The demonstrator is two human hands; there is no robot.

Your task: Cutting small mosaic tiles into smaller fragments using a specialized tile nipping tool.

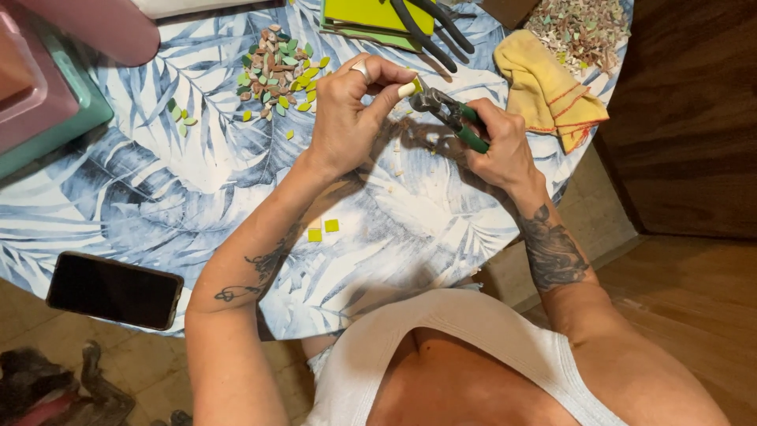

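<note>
My left hand (347, 110) pinches a small pale yellow-green tile piece (408, 87) between thumb and fingers above the table. My right hand (501, 146) grips green-handled tile nippers (449, 114), whose metal jaws touch the tile piece. Two small yellow-green square tiles (323, 229) lie on the leaf-patterned tablecloth (158, 181) below my left forearm. A heap of leaf-shaped tile pieces (276, 71) in green, brown and yellow lies beyond my left hand.
A black phone (114, 289) lies near the table's front left edge. Teal and pink trays (47, 95) stand at far left. A yellow cloth (548, 91), a pile of tile scraps (583, 28), lime-green sheets (371, 16) and dark pliers (430, 31) lie at the back.
</note>
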